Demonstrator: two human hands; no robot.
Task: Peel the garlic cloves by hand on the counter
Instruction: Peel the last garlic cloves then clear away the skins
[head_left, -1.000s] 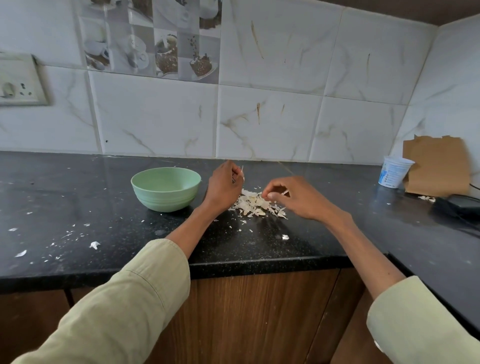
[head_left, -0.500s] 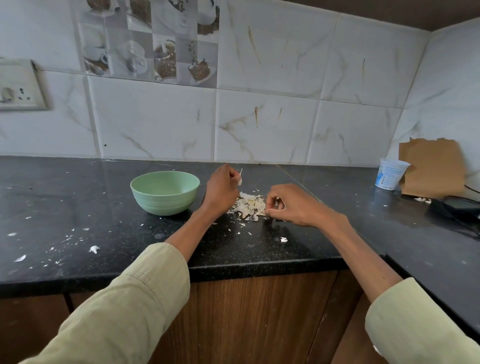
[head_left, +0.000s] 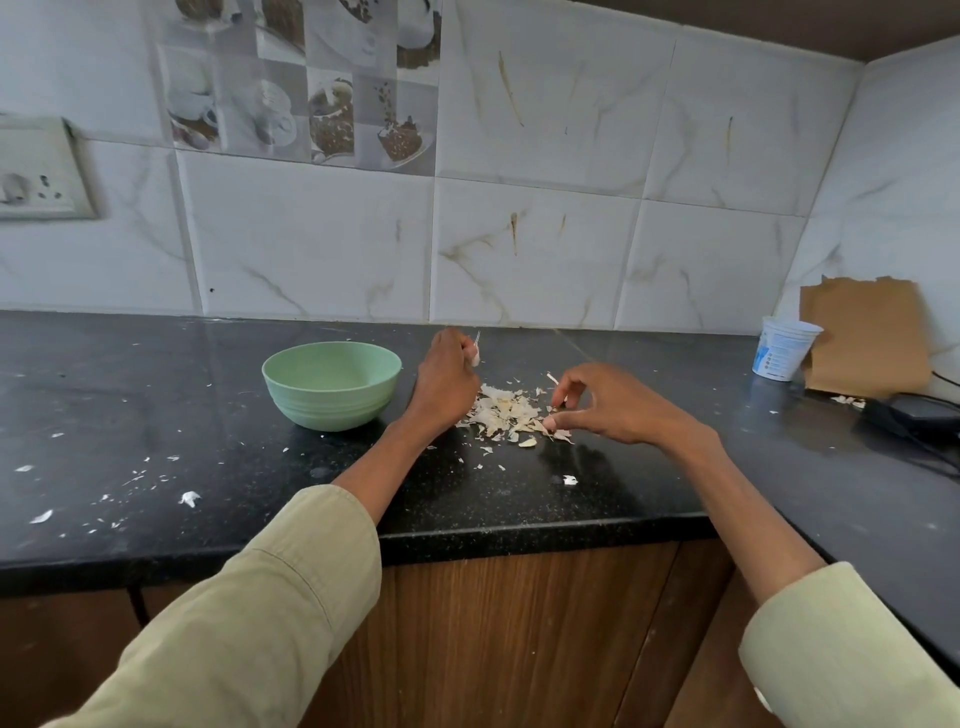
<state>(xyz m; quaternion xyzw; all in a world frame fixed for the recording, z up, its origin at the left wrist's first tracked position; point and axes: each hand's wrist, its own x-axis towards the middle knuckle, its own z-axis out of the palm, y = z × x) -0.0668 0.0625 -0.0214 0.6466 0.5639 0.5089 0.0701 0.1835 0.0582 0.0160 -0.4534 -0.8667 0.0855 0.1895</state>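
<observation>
Nearest to me are two pale green sleeves (head_left: 249, 623), pushed up on the forearms, and under them the brown wooden cabinet front (head_left: 519, 639). Above it runs the black speckled counter (head_left: 208, 525), with small white flakes scattered on its left part.

Farther in, the right hand (head_left: 618, 405) hovers low at the right edge of a heap of garlic skins (head_left: 506, 410). Its fingers are curved downward, and the thumb and a fingertip meet at the edge of the heap, on something small; I cannot tell if it is a clove or only skin. One small pale piece (head_left: 527, 442) lies on the counter just in front of the heap, and another white scrap (head_left: 570, 480) lies apart, nearer the counter edge.

The left hand (head_left: 448, 379) is just left of the heap, with the wrist on the counter. Its fingers are curled around a garlic clove (head_left: 475, 357), of which only the white tip and a thin stalk show above the fist.

Beside this hand, to the left, stands a light green bowl (head_left: 331, 385); what is inside I cannot see.

Far right, near the wall, stands a white plastic cup (head_left: 787, 348), with a torn piece of cardboard (head_left: 867, 338) leaning behind it and a black device (head_left: 914, 415) with a cable next to it. Behind all is the white marble-pattern tiled wall (head_left: 519, 249), with a switch plate (head_left: 36, 171) at the far left.
</observation>
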